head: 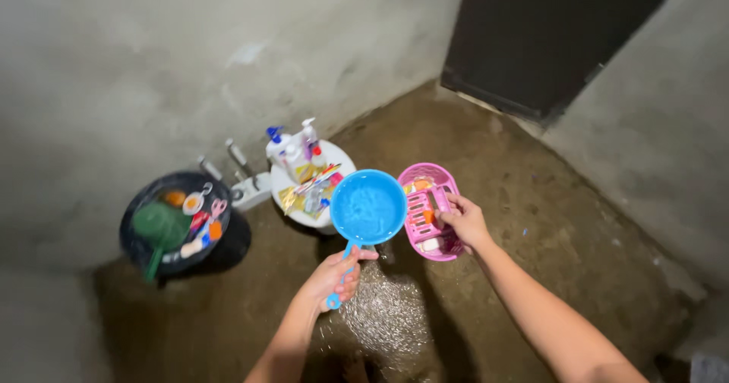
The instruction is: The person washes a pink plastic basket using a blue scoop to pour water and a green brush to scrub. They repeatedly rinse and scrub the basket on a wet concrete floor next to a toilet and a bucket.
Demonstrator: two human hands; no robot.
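My left hand (334, 275) grips the handle of a blue plastic dipper (367, 207), held level and full of water over the floor. My right hand (465, 222) holds the rim of a pink slotted plastic basket (427, 179), tilted toward the dipper, with small soap pieces inside. Dipper and basket almost touch at their rims. Below the dipper, water splashes on the wet concrete floor (387, 315).
A white lidded seat (342, 157) by the wall carries pump bottles (282, 149) and sachets. To its left a black bucket (178, 223) holds a green dipper and small toiletries. Grey concrete walls surround the space; a dark door (547, 34) stands at the far right.
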